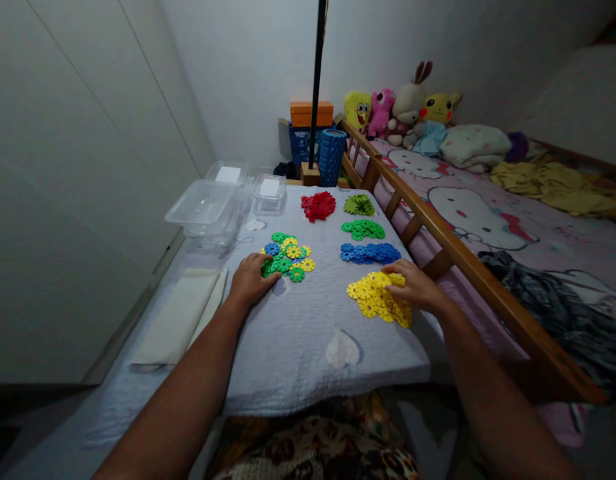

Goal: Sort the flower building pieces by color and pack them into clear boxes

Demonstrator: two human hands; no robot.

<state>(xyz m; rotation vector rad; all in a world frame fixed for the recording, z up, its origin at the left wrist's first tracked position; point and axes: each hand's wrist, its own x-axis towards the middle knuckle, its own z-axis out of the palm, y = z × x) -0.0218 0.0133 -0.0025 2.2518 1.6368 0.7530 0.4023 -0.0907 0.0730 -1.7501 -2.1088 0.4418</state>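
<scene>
My left hand (251, 279) rests on the grey cloth (298, 333) with its fingers curled against the near left edge of a mixed cluster of green, yellow and blue snowflake discs (289, 257). My right hand (413, 285) lies on the yellow disc pile (375, 299), fingers bent and pinching a yellow disc at its far side. Beyond it lie sorted piles: blue (371, 253), green (363, 230), light green (359, 205) and red (319, 205).
Clear plastic containers (208, 208) stand at the far left of the table, a folded white cloth (181, 317) lies near left. A wooden bed rail (438, 233) runs along the right, with plush toys (403, 110) on the bed. A black pole (317, 80) stands behind.
</scene>
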